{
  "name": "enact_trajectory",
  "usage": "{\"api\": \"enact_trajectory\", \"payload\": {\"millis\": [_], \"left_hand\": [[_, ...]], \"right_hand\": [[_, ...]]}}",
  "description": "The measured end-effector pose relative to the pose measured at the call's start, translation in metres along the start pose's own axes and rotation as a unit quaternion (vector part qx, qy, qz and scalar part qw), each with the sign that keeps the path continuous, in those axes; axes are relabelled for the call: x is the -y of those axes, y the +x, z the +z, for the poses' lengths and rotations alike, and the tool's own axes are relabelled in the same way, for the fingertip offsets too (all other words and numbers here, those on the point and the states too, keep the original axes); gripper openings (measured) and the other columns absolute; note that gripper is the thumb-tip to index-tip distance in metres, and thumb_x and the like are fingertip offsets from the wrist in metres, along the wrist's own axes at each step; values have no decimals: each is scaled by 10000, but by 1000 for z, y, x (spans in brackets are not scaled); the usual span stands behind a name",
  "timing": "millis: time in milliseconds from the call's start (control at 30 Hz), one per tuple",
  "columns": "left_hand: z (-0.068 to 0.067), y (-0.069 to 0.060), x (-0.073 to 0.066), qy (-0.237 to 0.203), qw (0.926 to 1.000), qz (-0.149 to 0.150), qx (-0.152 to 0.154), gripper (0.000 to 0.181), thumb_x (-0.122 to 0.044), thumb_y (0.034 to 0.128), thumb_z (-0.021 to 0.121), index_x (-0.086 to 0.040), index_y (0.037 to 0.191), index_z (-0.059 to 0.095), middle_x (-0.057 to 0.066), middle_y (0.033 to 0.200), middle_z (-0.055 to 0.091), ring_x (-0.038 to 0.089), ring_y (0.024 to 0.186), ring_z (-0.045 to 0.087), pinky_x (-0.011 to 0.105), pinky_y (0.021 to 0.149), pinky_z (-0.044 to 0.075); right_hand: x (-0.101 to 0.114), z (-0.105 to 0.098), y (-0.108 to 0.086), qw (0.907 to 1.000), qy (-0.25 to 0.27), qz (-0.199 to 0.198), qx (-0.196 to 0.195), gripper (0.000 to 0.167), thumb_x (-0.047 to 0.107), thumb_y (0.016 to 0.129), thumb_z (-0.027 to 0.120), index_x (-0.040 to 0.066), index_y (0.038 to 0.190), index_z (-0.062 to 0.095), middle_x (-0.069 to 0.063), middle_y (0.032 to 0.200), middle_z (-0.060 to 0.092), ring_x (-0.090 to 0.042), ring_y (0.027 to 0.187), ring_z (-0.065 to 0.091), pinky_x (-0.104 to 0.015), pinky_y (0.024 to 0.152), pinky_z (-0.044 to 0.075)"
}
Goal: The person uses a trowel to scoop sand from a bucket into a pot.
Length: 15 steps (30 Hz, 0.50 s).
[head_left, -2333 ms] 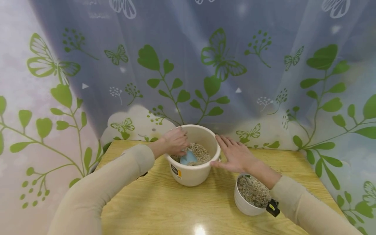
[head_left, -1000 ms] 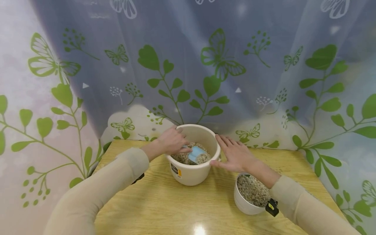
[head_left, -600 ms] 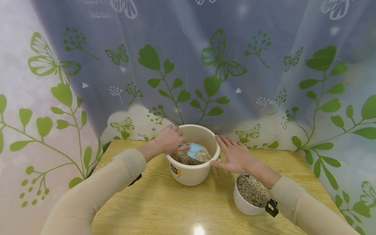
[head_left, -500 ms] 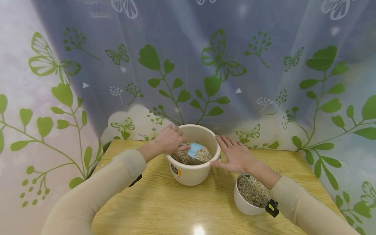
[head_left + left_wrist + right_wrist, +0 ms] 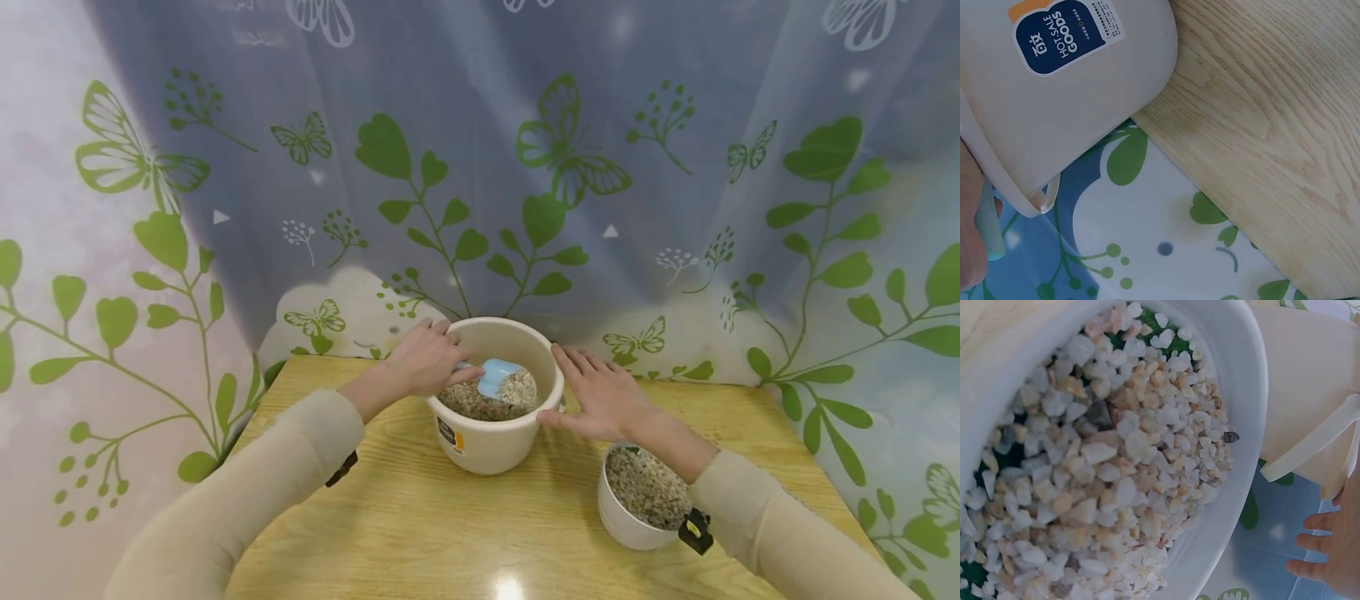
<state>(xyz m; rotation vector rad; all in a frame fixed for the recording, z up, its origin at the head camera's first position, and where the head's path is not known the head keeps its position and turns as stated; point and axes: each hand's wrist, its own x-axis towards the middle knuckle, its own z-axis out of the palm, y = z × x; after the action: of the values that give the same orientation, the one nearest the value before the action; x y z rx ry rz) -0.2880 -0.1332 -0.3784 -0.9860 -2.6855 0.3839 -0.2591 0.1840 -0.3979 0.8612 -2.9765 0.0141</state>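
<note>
In the head view a cream bucket [image 5: 487, 450] holds a bed of small stones [image 5: 472, 402]. My left hand [image 5: 424, 358] reaches over its left rim and grips the handle of a light blue scoop [image 5: 497, 377]. Pale gravel [image 5: 519, 387] fills the scoop's front, just above the stones. The left wrist view shows the handle [image 5: 989, 225] in that hand beside the rim. My right hand [image 5: 600, 393] rests against the bucket's right rim with fingers straight; in the right wrist view those spread fingers [image 5: 1316, 540] hold nothing.
A smaller white pot [image 5: 630, 525] of gravel [image 5: 1116, 462] stands under my right forearm. Some green shows among its stones. Both containers are on a wooden table [image 5: 420, 533], with a patterned curtain [image 5: 450, 167] hanging close behind. A bail handle [image 5: 1316, 437] lies along the bucket's side.
My left hand has drawn back left and up, and the scoop has come up out of the stones, levelled and loaded with gravel. The right hand has stayed in place.
</note>
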Motion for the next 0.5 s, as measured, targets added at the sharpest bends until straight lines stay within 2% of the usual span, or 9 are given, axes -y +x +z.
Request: {"api": "enact_trajectory", "payload": {"millis": [267,500], "left_hand": [[-2,-5,0,-238,9995,-184,6,582,-644,1081,389,-229,1297,736,67,1091,763,293,1046,677,431,868,528],[-2,-6,0,-241,9995,-154,-119,578,-644,1078,401,-225,1289,739,55,1047,762,282,1011,681,423,852,529]], "right_hand": [[0,1,0,10000,-15,13,-21,1125,852,927,451,97,1700,135,-186,1739,278,-464,1546,395,-692,1187,387],[-1,2,1,9999,28,-48,-111,1116,838,931,464,88,1696,153,-186,1736,290,-455,1546,399,-691,1178,398]]}}
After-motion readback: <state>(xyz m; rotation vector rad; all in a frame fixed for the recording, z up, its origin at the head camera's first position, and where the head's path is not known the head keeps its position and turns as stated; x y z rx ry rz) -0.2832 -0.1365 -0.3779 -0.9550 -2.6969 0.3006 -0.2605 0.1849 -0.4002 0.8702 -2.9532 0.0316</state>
